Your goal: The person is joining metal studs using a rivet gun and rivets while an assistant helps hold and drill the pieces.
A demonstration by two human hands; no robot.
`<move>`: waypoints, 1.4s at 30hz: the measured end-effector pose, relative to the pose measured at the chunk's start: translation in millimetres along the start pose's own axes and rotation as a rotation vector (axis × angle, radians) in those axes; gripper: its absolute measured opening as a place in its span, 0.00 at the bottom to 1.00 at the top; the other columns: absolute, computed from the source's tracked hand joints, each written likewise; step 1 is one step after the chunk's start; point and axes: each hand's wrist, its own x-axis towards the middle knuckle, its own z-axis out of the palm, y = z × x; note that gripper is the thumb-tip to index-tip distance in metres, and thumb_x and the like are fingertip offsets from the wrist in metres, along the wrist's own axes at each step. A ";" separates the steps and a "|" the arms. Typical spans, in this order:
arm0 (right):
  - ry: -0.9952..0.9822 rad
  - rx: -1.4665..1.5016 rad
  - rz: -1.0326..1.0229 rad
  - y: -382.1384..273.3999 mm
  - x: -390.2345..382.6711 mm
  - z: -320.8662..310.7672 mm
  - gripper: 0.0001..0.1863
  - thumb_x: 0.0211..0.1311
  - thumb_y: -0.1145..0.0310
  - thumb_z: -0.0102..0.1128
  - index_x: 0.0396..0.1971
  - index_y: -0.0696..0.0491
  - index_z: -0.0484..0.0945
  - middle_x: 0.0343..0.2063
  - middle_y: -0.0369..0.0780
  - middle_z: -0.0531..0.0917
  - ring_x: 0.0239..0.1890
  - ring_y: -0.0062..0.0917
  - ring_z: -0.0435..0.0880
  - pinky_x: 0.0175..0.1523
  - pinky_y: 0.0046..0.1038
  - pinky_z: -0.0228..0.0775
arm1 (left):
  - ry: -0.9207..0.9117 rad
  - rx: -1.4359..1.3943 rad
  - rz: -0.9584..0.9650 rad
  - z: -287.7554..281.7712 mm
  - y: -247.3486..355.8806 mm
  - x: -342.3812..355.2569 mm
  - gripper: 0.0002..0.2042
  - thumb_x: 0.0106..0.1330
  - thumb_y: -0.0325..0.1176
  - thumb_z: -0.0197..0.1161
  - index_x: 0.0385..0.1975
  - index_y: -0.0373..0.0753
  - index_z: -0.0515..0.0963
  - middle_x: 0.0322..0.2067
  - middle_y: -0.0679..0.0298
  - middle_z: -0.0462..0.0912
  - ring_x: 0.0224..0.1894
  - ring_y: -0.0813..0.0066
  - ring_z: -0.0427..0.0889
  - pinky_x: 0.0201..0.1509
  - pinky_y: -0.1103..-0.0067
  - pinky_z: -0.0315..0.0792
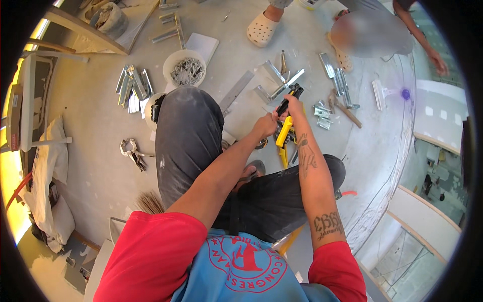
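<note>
My right hand (293, 106) is closed round a black and yellow hand tool (285, 132), its black end pointing away from me. Close against it, my left hand (266, 126) has its fingers pinched together; what they hold is too small to make out. Another yellow-handled tool (283, 156) is partly hidden below my hands. Just beyond them lie bent galvanized metal channel pieces (282, 83), with locking pliers (283, 63) at their far side.
A white bucket (168, 63) of small metal fasteners stands beyond my knee. Metal channel pieces (135, 85) lie left, more (339, 80) right, near a hammer (349, 113). A locking clamp (133, 153) rests on the left floor. Ahead is another person's clog (261, 30); their hand (438, 64) is far right.
</note>
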 end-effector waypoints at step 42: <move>0.602 -0.810 -0.199 -1.1 10.7 34.0 0.43 0.63 0.33 0.36 0.23 0.62 0.82 0.19 0.46 0.83 0.29 0.37 0.85 0.39 0.36 0.73 | -0.502 -0.857 -0.187 -26.1 2.7 -18.4 0.24 0.68 0.56 0.53 0.38 0.37 0.74 0.25 0.65 0.75 0.28 0.74 0.75 0.33 0.77 0.72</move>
